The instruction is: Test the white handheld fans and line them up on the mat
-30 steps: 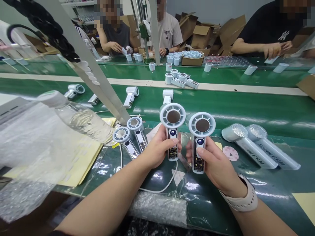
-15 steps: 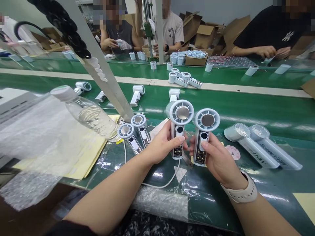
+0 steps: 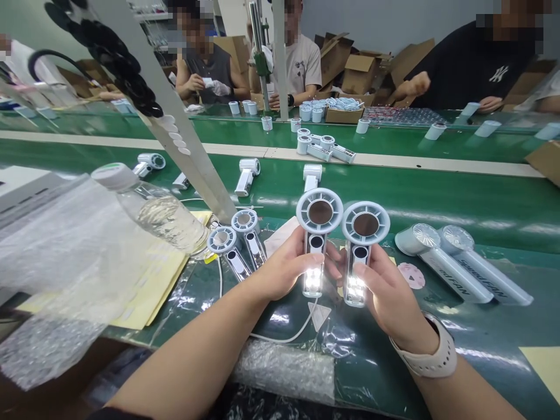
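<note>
My left hand [image 3: 282, 267] and my right hand [image 3: 385, 286] each grip an upright handheld fan by its handle. The fan in my left hand [image 3: 318, 213] has a round white head with a dark centre. The one in my right hand [image 3: 365, 224] matches it. Bright white light glares from both handles, hiding their lower parts. Two more open-bodied fans [image 3: 221, 240] [image 3: 247, 224] lie just left of my left hand. Two finished pale blue fans [image 3: 464, 268] lie to the right of my right hand.
A clear water bottle [image 3: 164, 216] and bubble wrap [image 3: 280, 370] lie near me, beside a white cable [image 3: 280, 338]. A diagonal pole [image 3: 192, 146] rises at left. Several fan parts sit on the green conveyor belt [image 3: 394, 204]. Co-workers [image 3: 289, 70] work beyond it.
Both handles now shine bright white, where the earlier frames showed a small lit display and circuit boards. Both fans have shifted slightly, and the co-workers' hands have moved.
</note>
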The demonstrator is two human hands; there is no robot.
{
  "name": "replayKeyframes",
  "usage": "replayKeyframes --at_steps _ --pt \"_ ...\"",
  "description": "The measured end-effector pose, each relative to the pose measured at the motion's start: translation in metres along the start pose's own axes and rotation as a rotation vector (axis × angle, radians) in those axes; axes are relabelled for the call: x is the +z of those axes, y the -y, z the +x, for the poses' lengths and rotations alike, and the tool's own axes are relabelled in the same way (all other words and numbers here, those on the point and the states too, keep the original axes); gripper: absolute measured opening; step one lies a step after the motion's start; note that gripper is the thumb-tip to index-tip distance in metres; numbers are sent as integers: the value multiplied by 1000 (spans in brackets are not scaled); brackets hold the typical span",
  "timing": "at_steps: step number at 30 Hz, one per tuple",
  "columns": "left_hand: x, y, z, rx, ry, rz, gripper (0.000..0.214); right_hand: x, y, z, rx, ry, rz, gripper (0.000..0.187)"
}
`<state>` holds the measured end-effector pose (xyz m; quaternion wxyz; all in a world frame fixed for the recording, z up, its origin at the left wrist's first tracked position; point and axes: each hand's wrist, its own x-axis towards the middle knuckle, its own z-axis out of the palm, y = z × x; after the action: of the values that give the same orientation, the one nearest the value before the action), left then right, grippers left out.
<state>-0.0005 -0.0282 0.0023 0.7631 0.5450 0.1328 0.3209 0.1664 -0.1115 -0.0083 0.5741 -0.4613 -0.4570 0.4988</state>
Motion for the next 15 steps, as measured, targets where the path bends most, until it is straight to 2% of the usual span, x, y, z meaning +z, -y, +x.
replayKeyframes --at_steps 4,8,12,15 --pt "1 -2 -1 -25 25 -66 30 5 5 -5 -45 -29 -20 26" --pt "3 -3 -1 -51 -22 -48 40 7 9 -6 -23 -52 -42 27" --pt "2 -3 -1 -63 -169 2 58 5 8 -5 16 -105 2 33" --pt "3 -4 -1 -72 -321 57 57 4 9 -3 83 -90 184 37"
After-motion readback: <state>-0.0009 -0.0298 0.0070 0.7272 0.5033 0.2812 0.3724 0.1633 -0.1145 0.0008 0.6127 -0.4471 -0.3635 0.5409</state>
